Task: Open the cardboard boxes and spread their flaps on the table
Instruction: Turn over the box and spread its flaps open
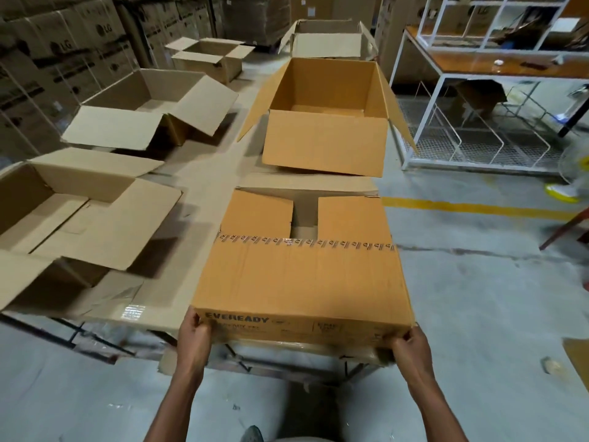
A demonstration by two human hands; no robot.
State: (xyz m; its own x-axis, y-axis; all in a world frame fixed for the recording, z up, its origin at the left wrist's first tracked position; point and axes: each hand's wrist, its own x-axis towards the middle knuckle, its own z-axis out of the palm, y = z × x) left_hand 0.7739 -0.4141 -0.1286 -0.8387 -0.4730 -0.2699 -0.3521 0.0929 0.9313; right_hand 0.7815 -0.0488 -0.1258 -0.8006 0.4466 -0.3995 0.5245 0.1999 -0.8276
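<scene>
Cardboard box, printed EVEREADY, sits at the near edge of the counter. Near flap is still closed and carries a strip of tape; the two far flaps lie partly down. Left hand grips the near left corner, and right hand pinches the near right corner. Opened boxes stand behind and left.

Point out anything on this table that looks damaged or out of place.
The Eveready box held by both hands (left hand, right hand) has its far flap torn away, with printed tape left along the near flap's edge. The other boxes look normally opened.
</scene>
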